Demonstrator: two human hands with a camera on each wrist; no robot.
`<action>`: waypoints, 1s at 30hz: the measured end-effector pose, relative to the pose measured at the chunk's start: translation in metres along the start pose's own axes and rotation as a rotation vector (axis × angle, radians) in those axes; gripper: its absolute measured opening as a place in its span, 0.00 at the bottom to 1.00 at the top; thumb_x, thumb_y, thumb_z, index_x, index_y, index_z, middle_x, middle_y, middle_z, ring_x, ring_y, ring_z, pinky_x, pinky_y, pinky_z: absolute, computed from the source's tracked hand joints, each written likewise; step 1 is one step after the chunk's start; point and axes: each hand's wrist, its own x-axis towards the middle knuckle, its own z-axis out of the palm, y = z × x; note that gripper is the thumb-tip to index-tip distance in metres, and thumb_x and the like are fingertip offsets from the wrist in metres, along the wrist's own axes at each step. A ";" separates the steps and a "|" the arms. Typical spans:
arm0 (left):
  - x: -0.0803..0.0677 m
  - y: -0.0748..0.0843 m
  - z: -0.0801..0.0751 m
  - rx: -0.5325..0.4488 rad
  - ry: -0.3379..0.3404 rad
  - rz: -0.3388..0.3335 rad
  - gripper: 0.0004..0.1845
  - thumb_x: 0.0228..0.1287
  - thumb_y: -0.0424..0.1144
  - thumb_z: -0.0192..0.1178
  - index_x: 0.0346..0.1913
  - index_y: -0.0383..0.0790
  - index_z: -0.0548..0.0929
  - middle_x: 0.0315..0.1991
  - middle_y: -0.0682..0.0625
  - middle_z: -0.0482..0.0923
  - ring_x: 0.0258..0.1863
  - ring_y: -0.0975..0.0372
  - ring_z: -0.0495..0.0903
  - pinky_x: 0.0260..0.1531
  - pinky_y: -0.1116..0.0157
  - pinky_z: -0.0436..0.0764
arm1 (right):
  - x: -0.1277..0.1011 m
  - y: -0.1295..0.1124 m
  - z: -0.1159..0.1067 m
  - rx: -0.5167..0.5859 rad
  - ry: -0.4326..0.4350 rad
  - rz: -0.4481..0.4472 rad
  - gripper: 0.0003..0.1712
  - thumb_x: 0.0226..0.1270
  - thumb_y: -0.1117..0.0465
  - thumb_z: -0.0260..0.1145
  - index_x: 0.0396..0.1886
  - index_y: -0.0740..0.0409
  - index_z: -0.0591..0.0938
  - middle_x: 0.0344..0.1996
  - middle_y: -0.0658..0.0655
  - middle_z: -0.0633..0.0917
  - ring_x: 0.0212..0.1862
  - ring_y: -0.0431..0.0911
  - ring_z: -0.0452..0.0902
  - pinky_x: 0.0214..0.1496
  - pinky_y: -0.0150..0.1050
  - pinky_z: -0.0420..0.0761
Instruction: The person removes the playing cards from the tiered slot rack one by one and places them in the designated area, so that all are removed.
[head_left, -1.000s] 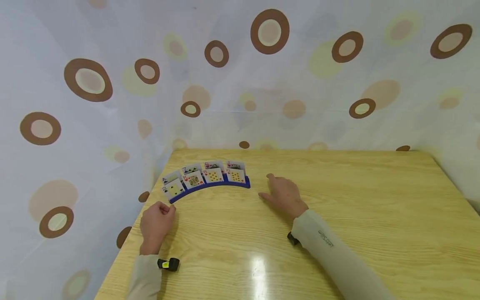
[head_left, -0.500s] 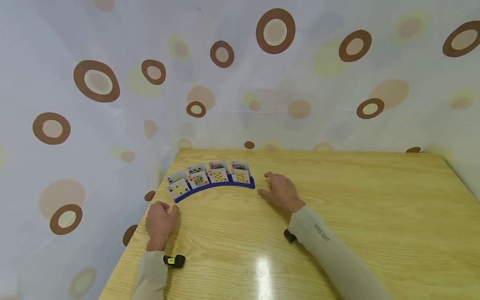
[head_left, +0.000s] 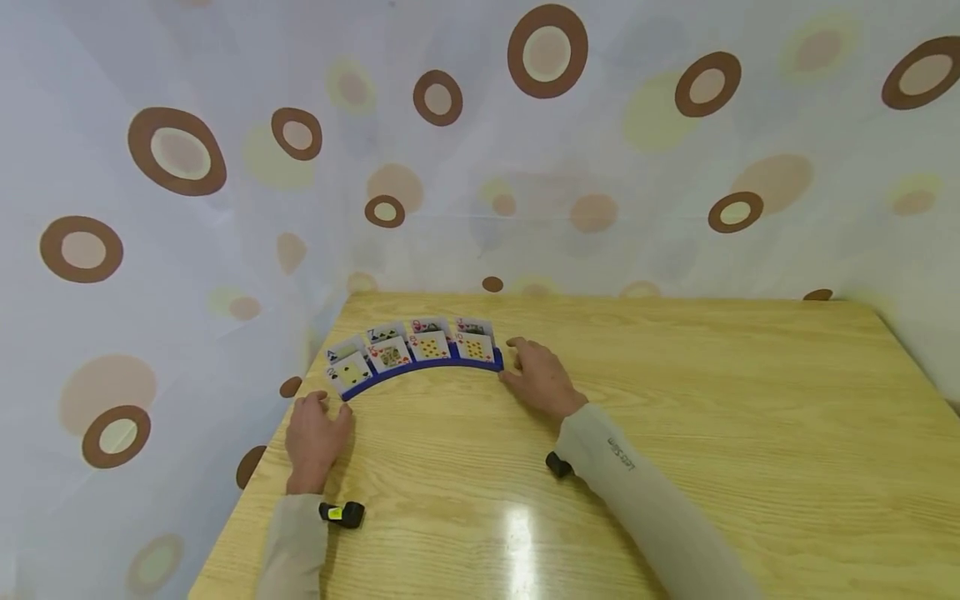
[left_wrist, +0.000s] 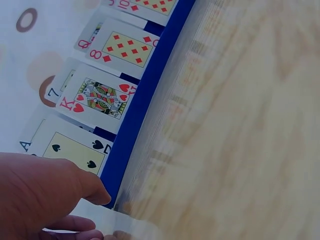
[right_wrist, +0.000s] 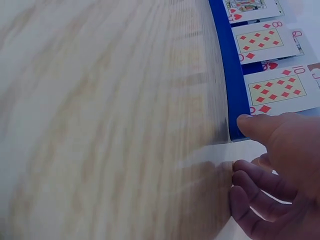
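A curved blue card holder [head_left: 431, 363] stands on the table towards its back left. Playing cards fill it in two rows: the front shows a two of spades [left_wrist: 75, 150], a king of hearts [left_wrist: 102, 97], an eight of diamonds [left_wrist: 125, 49] and a ten of diamonds [right_wrist: 280, 91]. Partly covered behind them are an ace, seven, queen and jack. My left hand [head_left: 315, 437] is at the holder's left end, its thumb [left_wrist: 87, 182] close by the corner. At the right end, my right hand [head_left: 543, 382] has thumb and forefinger spread, the thumb tip [right_wrist: 247, 121] right at the corner.
The light wood table [head_left: 675, 433] runs far to the right. A pale cloth [head_left: 480, 167] with brown rings hangs behind it and along the left side. Each wrist wears a black camera [head_left: 345, 514] at the sleeve's cuff.
My right hand has moved left, up to the holder's right end. The left hand's fingers have spread from a curl and reached nearer its left end. The cards stay in place.
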 end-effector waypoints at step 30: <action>0.011 0.007 0.013 -0.047 0.068 0.064 0.17 0.68 0.45 0.63 0.46 0.32 0.80 0.41 0.39 0.83 0.42 0.44 0.82 0.42 0.47 0.78 | 0.004 -0.013 0.013 0.023 0.021 0.039 0.26 0.77 0.55 0.63 0.69 0.60 0.74 0.57 0.61 0.80 0.58 0.52 0.77 0.64 0.49 0.78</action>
